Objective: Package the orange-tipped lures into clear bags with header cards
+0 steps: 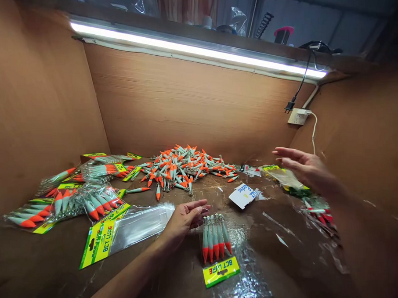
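Observation:
My left hand (187, 215) has its fingers pinched together at the hook end of a clear bag of lures (216, 242). Several grey lures with orange tips lie side by side in that bag, and its yellow BCT LURE header points toward me. To the right, my right hand (300, 165) is raised over the work surface, fingers stretched out and holding nothing. Flat empty bags with yellow headers (106, 237) lie left of my left hand. Beyond it spreads a large heap of loose orange-and-grey lures (176, 168).
Filled lure bags (65, 200) are piled at the left. A white card with blue handwriting (243, 195) lies right of centre. Other packets (285, 178) and plastic scraps sit at the right. Wooden walls enclose the bench; a plug (289, 105) dangles by the socket (298, 116).

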`<act>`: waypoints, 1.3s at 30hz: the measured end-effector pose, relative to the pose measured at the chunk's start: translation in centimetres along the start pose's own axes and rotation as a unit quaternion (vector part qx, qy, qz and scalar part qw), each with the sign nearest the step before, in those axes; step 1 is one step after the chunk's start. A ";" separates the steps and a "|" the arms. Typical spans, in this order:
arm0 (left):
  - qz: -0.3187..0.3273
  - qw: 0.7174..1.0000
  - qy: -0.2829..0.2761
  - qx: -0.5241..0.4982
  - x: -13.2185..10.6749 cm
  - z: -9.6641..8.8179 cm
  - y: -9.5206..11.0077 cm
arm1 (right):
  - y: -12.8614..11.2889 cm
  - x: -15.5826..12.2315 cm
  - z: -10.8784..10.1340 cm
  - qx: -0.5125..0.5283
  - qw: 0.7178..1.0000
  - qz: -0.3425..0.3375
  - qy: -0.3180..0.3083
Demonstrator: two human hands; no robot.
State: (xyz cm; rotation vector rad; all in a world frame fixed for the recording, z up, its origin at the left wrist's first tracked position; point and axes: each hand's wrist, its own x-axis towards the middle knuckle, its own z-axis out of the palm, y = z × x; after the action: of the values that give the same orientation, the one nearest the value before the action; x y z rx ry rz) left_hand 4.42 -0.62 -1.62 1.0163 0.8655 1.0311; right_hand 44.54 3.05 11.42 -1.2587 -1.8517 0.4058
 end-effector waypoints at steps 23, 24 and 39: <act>-0.051 0.991 -0.073 0.103 0.4 -0.7 -1.2 | -2.0 -4.8 21.0 0.323 0.881 0.176 -0.297; -0.047 0.986 -0.079 0.140 0.5 -0.8 -1.5 | -1.7 -4.8 21.3 0.328 0.877 0.189 -0.296; 0.137 0.875 -0.076 0.457 0.5 -1.0 -0.9 | -1.0 -5.8 21.7 0.076 0.964 -0.029 -0.252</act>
State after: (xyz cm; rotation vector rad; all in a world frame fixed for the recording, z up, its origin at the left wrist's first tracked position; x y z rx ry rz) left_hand 3.87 -0.03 -2.81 2.0406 1.1234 0.7307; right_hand 27.84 1.52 -3.46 -1.0556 -2.2199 0.8846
